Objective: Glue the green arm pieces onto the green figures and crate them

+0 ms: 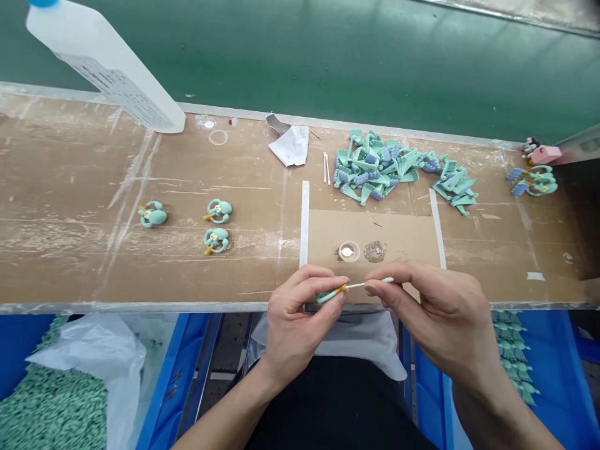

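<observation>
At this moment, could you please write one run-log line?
left hand: pinches teal-and-yellow figurine | right hand: holds cotton swab, one end at the figurine | ahead: round cup, pile of teal and purple parts

The small teal and mustard figure looks like smooth, matt plastic; the swab has a soft cotton tip. Glossy, scuffed clear film covers the brown tabletop, while the near cardboard sheet is matt. At far left, the bottle is translucent plastic. The far green panel shines smoothly; the near-left bin is blue plastic.
</observation>
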`<state>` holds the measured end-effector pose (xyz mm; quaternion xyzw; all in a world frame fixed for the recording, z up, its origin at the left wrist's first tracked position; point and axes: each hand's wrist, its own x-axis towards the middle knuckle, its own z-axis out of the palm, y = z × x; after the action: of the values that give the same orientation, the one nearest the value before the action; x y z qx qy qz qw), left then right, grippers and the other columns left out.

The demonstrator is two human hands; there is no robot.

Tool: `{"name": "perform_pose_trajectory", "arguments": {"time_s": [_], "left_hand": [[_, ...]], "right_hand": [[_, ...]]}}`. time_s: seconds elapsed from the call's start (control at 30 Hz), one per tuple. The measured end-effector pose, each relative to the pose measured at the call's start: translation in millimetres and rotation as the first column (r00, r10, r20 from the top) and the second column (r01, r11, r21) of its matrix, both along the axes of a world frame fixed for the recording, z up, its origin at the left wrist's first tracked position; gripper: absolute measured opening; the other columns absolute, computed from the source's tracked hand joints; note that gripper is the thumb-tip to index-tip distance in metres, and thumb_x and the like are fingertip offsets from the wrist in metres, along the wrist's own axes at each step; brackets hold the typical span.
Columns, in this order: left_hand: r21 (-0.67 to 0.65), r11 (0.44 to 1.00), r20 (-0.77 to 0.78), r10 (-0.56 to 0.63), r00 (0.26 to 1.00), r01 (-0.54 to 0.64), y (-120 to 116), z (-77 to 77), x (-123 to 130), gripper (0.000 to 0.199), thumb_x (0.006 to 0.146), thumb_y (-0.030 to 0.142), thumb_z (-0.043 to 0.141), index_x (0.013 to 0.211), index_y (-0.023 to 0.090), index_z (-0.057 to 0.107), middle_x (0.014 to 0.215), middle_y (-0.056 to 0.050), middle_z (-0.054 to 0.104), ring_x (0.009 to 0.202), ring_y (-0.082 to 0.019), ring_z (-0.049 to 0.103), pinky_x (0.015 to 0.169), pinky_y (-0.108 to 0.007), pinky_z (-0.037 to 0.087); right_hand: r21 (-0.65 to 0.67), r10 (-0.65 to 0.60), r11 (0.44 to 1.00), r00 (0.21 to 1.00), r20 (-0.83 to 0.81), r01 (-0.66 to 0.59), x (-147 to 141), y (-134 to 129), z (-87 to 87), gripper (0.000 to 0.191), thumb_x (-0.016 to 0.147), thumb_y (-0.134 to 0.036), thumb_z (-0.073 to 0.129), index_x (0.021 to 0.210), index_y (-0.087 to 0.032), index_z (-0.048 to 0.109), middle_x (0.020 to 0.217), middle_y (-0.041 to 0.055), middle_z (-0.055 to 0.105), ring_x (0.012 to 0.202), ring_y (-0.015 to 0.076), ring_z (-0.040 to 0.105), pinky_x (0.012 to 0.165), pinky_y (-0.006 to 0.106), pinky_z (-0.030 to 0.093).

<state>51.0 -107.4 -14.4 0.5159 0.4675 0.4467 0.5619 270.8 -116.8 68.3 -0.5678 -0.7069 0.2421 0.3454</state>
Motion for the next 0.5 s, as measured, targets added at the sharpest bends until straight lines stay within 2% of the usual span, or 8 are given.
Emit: {"name": "perform_pose_trajectory", "arguments": {"time_s": [0.1,0.17,0.33,0.43,0.5], "left_hand": [[-0.060,0.997,0.047,-0.043,0.998,0.046,0.0,-2.1,-0.5,0.010,0.104,0.025,0.096,0.112,0.027,0.101,0.110,-0.010,0.087,0.094,-0.024,0.082,0.075,-0.032,0.060],[-0.086,0.995,0.077,-0.052,0.996,0.059,-0.1,-2.6,0.1,0.008,0.105,0.026,0.095,0.111,0.026,0.100,0.110,-0.011,0.088,0.094,-0.024,0.081,0.076,-0.033,0.060],[-0.124,0.990,0.133,-0.052,0.990,0.069,-0.5,2.4,4.4,0.007,0.109,0.029,0.092,0.110,0.023,0.096,0.109,-0.011,0.089,0.094,-0.024,0.081,0.085,-0.036,0.064],[-0.144,0.987,0.175,-0.050,0.983,0.076,-1.2,5.3,6.4,0.007,0.109,0.028,0.091,0.108,0.022,0.094,0.109,-0.010,0.089,0.091,-0.023,0.082,0.085,-0.035,0.066],[-0.150,0.985,0.194,-0.050,0.980,0.080,-1.7,5.8,7.1,0.007,0.109,0.028,0.091,0.109,0.022,0.094,0.107,-0.009,0.088,0.089,-0.022,0.083,0.084,-0.034,0.067]], "right_hand": [[-0.048,0.108,0.993,0.994,0.005,-0.107,5.1,6.9,4.2,0.017,0.119,-0.011,0.075,0.113,-0.026,0.081,0.095,-0.0046,0.087,0.075,0.0128,0.079,0.074,0.024,0.059],[-0.037,0.102,0.994,0.995,0.006,-0.101,5.5,8.3,3.0,0.015,0.119,-0.013,0.076,0.111,-0.026,0.080,0.092,-0.0042,0.086,0.074,0.0130,0.079,0.073,0.024,0.058],[-0.008,-0.016,1.000,1.000,-0.027,0.015,1.6,-0.1,-2.5,0.019,0.118,-0.015,0.073,0.105,-0.026,0.080,0.089,-0.0019,0.086,0.068,0.0152,0.075,0.067,0.028,0.057],[0.027,-0.108,0.994,0.992,-0.057,0.110,0.0,-5.4,-4.1,0.020,0.117,-0.018,0.075,0.100,-0.026,0.079,0.082,-0.0027,0.083,0.059,0.0145,0.066,0.064,0.030,0.056],[0.035,-0.127,0.991,0.990,-0.055,0.129,-0.7,-6.8,-5.4,0.020,0.117,-0.019,0.075,0.099,-0.027,0.078,0.081,-0.0030,0.082,0.059,0.0143,0.064,0.064,0.030,0.056]]}}
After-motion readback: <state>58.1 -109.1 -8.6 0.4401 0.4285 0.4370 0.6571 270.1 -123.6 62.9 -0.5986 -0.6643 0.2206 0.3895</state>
